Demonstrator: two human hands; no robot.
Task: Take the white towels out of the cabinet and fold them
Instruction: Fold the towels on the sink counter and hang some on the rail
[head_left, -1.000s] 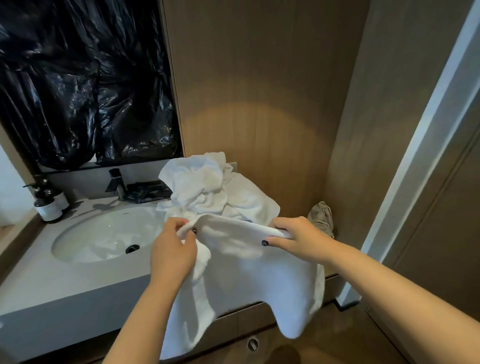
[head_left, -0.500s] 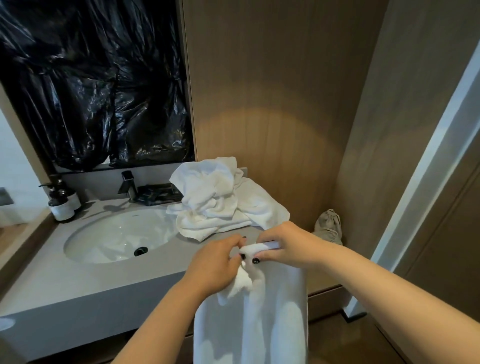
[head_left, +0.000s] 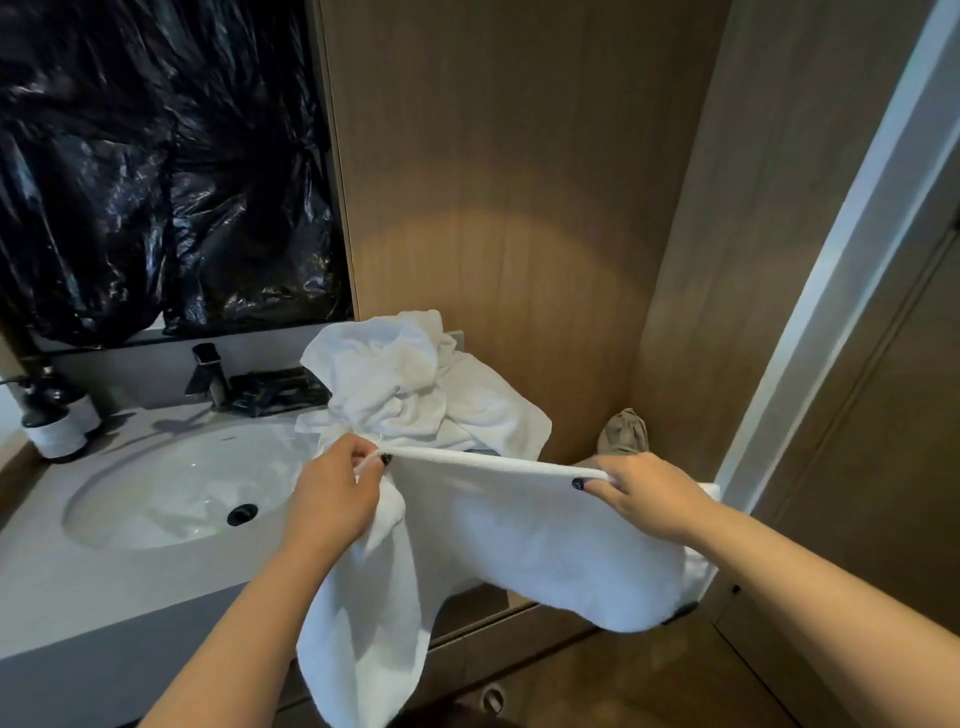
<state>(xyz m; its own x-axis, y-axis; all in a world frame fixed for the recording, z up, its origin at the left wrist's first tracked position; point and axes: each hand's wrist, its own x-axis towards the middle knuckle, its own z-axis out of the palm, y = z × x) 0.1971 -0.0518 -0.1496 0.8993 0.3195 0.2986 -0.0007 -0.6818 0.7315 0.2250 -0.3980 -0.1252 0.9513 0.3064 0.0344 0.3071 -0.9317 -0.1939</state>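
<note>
Both hands, left hand (head_left: 336, 491) and right hand (head_left: 641, 493), pinch the towel (head_left: 524, 540) at its top edge at centre frame, evidently stretching it flat for folding.

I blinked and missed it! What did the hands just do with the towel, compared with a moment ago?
Half a second ago the two hands pinched the towel's top edge close together. Now the left hand and the right hand have pulled apart, stretching the white towel wide between them. Both kept hold of the edge. The pile of towels on the counter beside the sink stayed put.
</note>
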